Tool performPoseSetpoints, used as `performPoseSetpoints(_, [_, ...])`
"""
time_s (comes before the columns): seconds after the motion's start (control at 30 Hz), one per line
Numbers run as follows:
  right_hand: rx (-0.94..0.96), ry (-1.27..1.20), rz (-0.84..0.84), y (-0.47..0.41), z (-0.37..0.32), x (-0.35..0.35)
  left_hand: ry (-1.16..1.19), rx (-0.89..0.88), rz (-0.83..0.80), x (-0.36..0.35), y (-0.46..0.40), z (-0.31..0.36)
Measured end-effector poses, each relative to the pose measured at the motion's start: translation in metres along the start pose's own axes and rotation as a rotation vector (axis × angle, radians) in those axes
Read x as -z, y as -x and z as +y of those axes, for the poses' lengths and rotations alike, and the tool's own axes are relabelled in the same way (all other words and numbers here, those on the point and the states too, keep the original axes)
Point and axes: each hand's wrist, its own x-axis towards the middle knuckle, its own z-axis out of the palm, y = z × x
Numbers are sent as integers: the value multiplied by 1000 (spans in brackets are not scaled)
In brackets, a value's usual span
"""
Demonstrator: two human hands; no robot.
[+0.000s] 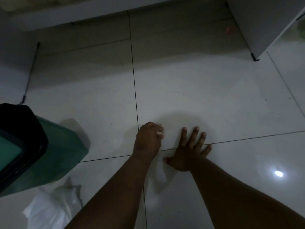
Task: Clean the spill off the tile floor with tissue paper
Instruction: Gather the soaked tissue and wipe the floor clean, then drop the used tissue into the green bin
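A green bin (49, 154) stands at the left beside white plastic (54, 207), then the left hand (148, 139) clenches a crumpled, damp wad of tissue paper (160, 132) against the glossy pale tile floor (214, 96), the right hand (188, 149) flat, fingers spread, under dim light.

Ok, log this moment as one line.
left hand: grips tissue wad on tile floor | right hand: flat on floor | bin: left
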Motion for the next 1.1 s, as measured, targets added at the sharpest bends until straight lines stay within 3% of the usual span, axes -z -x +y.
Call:
performPoseSetpoints(0.3, [55,-2,135,8,3,-7,-214,237,-35,50,91,-37])
performPoseSetpoints(0.47, [89,30,227,31,-10,-15,-120,200,-28,54,134,-31])
performPoseSetpoints(0.63, [271,41,182,66,-27,-27,-12,450,-35,74,142,-29])
performPoseSetpoints(0.7, [433,-99,205,84,-41,-26,124,536,41,93,139,-16])
performPoseSetpoints(0.83, [717,-505,279,125,-89,-10,287,501,284,143,136,12])
performPoseSetpoints(0.97, [994,-669,359,165,-151,24,203,409,526,214,139,24])
performPoseSetpoints(1.1, [1236,-628,431,203,-214,49,63,312,684,281,145,18])
